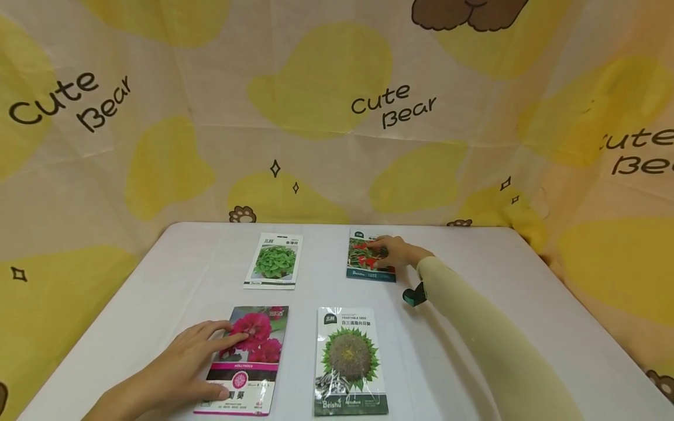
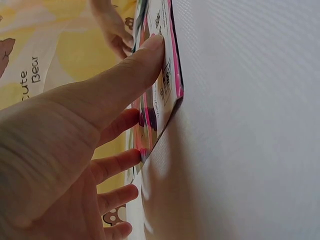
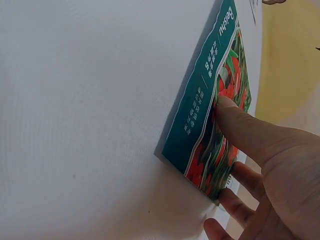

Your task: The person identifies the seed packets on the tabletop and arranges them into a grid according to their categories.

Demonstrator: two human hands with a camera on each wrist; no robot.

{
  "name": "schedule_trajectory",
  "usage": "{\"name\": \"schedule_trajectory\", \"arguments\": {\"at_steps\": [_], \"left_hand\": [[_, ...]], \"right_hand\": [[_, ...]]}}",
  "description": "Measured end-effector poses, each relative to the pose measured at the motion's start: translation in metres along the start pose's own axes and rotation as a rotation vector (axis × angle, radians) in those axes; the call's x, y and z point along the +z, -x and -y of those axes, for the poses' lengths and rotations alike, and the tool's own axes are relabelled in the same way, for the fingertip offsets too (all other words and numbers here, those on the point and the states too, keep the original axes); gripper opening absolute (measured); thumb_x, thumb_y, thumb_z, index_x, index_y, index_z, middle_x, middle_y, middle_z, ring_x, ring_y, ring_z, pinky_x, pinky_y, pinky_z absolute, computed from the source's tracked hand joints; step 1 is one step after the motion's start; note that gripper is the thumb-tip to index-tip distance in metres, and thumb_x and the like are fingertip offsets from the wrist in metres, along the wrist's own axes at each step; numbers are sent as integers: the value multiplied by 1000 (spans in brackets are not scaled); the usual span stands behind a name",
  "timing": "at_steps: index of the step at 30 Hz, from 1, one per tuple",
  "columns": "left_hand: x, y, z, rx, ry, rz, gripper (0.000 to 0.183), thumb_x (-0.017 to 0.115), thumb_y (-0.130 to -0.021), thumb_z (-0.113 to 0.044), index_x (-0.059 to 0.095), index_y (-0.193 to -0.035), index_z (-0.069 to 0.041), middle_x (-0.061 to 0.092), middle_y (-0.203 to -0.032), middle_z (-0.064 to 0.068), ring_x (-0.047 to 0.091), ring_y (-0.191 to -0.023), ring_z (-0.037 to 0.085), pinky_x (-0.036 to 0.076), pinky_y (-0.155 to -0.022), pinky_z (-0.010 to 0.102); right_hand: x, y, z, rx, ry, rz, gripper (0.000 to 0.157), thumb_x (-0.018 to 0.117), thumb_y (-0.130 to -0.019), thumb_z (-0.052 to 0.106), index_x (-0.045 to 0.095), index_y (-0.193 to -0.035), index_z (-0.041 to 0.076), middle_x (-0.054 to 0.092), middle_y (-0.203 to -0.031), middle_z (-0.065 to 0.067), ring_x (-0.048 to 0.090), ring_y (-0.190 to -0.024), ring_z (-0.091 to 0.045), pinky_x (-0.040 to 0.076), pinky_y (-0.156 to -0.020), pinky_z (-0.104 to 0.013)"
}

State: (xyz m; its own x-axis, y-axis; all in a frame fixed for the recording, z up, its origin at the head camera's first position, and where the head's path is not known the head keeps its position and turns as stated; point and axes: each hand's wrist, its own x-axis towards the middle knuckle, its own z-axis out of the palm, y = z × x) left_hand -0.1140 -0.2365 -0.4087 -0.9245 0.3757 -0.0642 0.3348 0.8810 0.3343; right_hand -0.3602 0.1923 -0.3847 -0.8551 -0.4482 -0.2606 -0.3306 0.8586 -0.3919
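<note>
Near the front left of the table lies a hollyhock seed packet point(image 1: 251, 345) with pink flowers. My left hand point(image 1: 181, 365) rests on it, thumb and index finger spread apart on its face. In the left wrist view the thumb touches the packet point(image 2: 162, 92) while the other fingers extend along its edge. At the back right, my right hand point(image 1: 397, 251) touches a Beishu seed packet point(image 1: 358, 257) with red pictures and a teal band. The right wrist view has its thumb on the packet point(image 3: 192, 110), the other fingers beside the edge. Both packets lie flat.
A sunflower seed packet point(image 1: 350, 356) lies front and centre. Behind the hollyhock packet is a white seed packet point(image 1: 274, 263) with green leaves. All lie on a white table point(image 1: 174, 275), with a yellow patterned "Cute Bear" cloth point(image 1: 316, 158) hanging around it.
</note>
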Motion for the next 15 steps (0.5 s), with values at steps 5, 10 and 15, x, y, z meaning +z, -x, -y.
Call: {"name": "schedule_trajectory", "arguments": {"at_steps": [5, 10, 15], "left_hand": [[0, 0, 1, 32, -10, -43, 87, 82, -62, -69, 58, -140, -38, 52, -144, 9, 44, -132, 38, 40, -103, 72], [1, 0, 2, 24, -2, -30, 87, 82, -63, -68, 56, -141, -41, 51, -146, 9, 43, -133, 40, 41, -102, 73], [1, 0, 2, 25, -4, -28, 87, 81, -64, -68, 55, -142, -41, 51, -146, 9, 43, -133, 40, 41, -101, 73]], "right_hand": [[0, -4, 2, -10, 6, 9, 62, 69, -97, 27, 46, -153, 14, 30, -164, -21, 24, -149, -50, 24, -121, -65], [2, -6, 6, -17, -1, 11, 63, 70, -96, 26, 45, -153, 14, 31, -163, -20, 24, -149, -48, 24, -122, -64], [4, -7, 11, -28, -7, 11, 62, 70, -97, 25, 45, -153, 14, 31, -163, -20, 25, -149, -48, 25, -121, -64]]}}
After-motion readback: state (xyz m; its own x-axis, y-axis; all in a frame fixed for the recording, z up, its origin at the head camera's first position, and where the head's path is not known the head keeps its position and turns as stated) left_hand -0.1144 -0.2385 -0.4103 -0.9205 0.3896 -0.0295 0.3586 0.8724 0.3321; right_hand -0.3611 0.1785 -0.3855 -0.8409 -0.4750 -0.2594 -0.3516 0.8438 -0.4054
